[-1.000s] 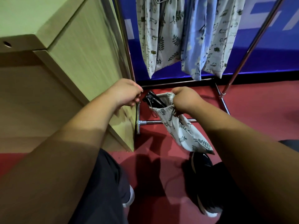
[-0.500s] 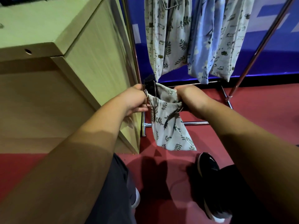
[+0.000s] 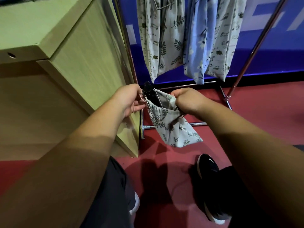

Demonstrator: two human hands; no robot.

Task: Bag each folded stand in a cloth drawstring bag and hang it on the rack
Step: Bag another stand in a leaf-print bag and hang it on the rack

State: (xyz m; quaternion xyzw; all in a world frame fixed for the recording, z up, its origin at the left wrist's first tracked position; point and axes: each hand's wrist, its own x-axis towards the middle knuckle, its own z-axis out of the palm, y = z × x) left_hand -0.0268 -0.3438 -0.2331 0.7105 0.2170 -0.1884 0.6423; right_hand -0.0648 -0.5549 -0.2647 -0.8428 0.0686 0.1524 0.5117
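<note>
Closing the leaf-print drawstring bag (image 3: 174, 130), judging by the grips. Held in mid-air between both hands, low in front of the rack (image 3: 127, 51) and above the red floor (image 3: 246, 116). Left hand (image 3: 130, 100) pinched on a pale cord loop (image 3: 141, 98) at the left edge of the bag mouth. Right hand (image 3: 189, 100) fisted round the right edge of the mouth, with a dark cord tail (image 3: 173, 125) dangling below it. Black folded stand (image 3: 148, 92) inside the bag, top end poking out at the left of the mouth, so not fully bagged yet. Thin wire frame (image 3: 160, 104) against the bag's front, probably a hanger; can't tell how attached. To do it well: shake or push the stand fully down first, then pull the two cords apart evenly, keeping fabric from bunching over the stand's tip. Likely snag: cinching onto the protruding end and leaving the mouth gaping. Around: three filled bags (image 3: 162, 40) hanging on the rack, well above the hands. Pale wood desk (image 3: 79, 51) close on the left, corner just beside the left hand, tight for the elbow. Rack base bar (image 3: 197, 123) behind the bag, black shoe (image 3: 208, 168) underneath.
</note>
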